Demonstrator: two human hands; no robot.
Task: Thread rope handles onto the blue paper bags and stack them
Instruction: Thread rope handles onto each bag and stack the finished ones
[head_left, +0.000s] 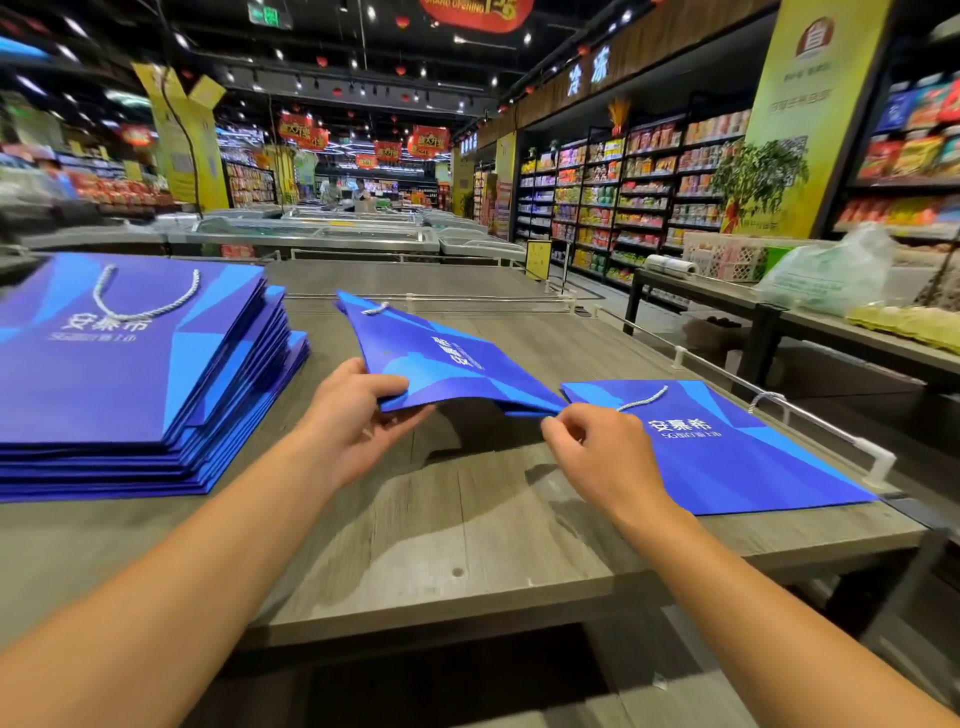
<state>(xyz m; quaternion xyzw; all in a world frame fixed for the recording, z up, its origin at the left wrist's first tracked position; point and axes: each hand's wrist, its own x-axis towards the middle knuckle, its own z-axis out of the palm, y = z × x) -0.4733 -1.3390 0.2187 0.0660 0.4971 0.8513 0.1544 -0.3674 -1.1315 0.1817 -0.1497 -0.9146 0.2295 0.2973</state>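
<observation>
The left hand (358, 410) gripped the near left edge of a blue bag (441, 364), thumb on top and fingers curled beneath, holding it tilted above the table (467, 519); the right hand (597, 447) pinched the bag's near right corner between thumb and fingertips; a short loop of white rope (375, 309) showed at the bag's far corner. Just to the right, touching that corner, another bag (727, 457) lay flat with its rope handle (644, 400) on top; to the left stood the tall stack of bags (130, 374), the topmost with a full handle (145, 296). The bag in hand looked threaded and ready for stacking; the next move likely called for carrying it flat and squaring its edges on a pile; a loose rope piece (766, 399) lay by the right rail.
</observation>
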